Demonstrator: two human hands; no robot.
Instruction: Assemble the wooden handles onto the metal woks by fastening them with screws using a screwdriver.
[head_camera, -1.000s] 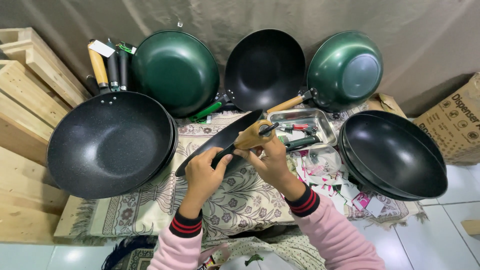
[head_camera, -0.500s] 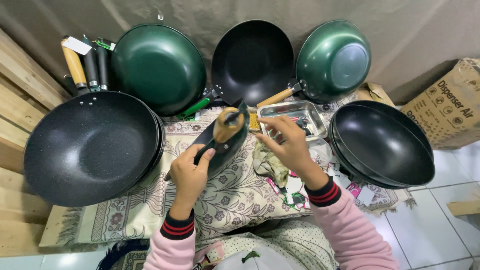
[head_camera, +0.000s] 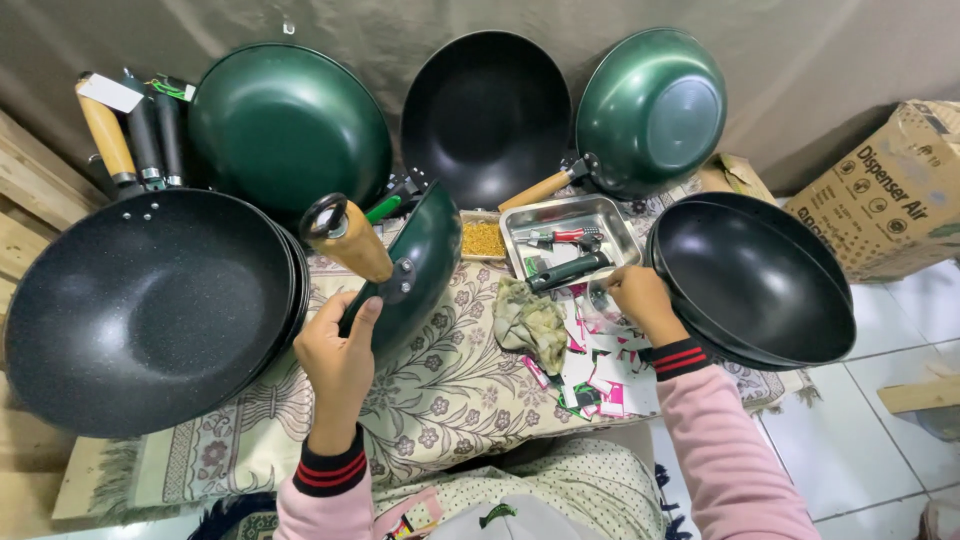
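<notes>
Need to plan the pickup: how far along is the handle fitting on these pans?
The left green pan, black pan and right green pan leaning at the back seem to carry handles already. The left hand steadies a third green pan on edge, its wooden handle attached; the right hand reaches beside the metal tray. The black stack on the right shows no handles, so it probably remains.

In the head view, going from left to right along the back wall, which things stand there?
Bundle of spare handles → green pan showing its underside → black pan → green pan with wooden handle → cardboard box.
</notes>
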